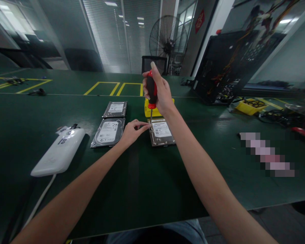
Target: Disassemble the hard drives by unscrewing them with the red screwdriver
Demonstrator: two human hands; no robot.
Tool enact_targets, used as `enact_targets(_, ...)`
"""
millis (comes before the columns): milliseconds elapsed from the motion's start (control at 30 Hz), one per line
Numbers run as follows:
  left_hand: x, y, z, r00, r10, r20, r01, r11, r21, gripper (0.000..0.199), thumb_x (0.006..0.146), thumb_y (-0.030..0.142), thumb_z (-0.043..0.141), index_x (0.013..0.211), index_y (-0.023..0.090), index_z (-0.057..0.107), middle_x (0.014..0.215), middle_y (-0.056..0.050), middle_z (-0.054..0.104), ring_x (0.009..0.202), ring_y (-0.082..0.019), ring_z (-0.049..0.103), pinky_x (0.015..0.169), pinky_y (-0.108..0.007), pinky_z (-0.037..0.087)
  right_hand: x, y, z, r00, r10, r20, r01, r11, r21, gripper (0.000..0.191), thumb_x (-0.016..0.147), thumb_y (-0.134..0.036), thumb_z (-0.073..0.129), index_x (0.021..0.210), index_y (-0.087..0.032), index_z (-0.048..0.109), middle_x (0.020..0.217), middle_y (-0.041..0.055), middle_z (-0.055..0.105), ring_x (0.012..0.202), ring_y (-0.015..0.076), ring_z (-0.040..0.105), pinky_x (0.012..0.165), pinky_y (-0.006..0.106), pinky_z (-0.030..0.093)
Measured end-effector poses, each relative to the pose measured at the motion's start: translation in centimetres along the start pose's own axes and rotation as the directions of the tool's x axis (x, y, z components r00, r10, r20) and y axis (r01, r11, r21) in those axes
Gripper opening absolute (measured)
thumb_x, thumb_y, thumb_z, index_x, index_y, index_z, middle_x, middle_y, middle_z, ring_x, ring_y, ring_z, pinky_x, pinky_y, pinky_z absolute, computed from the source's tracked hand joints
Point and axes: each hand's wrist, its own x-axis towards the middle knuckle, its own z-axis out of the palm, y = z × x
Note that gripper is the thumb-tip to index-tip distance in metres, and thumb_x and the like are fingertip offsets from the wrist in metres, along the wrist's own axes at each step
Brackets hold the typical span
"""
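My right hand (162, 89) is wrapped round the black and red handle of a screwdriver (151, 88), thumb stretched up beside its top. The screwdriver stands almost upright, its metal shaft pointing down to the left edge of a hard drive (162, 130). That drive lies flat, with a white label facing up. Beside the shaft's tip, my left hand (133, 131) has thumb and forefinger pinched together at the drive's edge; anything between them is too small to make out. Left of this hand lie two more hard drives, a nearer one (108, 131) and a farther one (115, 109).
A yellow case (148, 112) sits just behind the drive under the screwdriver. On the left is a white power bank (59, 152) with a cable. A pixelated flat object (266, 154) lies right. An open computer case (218, 71) and a yellow fan part (251, 106) stand back right.
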Motion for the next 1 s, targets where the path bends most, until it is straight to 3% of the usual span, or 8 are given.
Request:
enact_targets(200,-0.1,0.6,-0.3,0.998,0.001,0.056,-0.002,1.0,0.017,0.028,0.08,0.039,0.062,0.093,0.017,0.074,0.069,-0.001,0.049,0.062,-0.014,0.044,0.061,-0.029,0.034,-0.1,0.0,0.2,0.999,-0.032,0.033,0.03,0.998,0.051,0.045,0.077,-0.065,0.052,0.083,-0.02,0.055,0.069,-0.0015,0.05,0.051,0.0057,0.043,0.041,0.02,0.035)
enact_targets(1000,-0.6,1.5,0.2,1.0,0.006,0.001,-0.006,0.996,0.094,0.019,0.08,0.033,0.063,0.089,0.02,0.074,0.069,0.0,0.048,0.064,-0.014,0.045,0.06,-0.028,0.033,0.1,0.3,0.2,1.0,0.022,0.01,-0.023,0.999,0.035,0.044,0.073,-0.065,0.056,0.083,-0.022,0.055,0.064,-0.0031,0.053,0.048,0.0057,0.045,0.04,0.018,0.037)
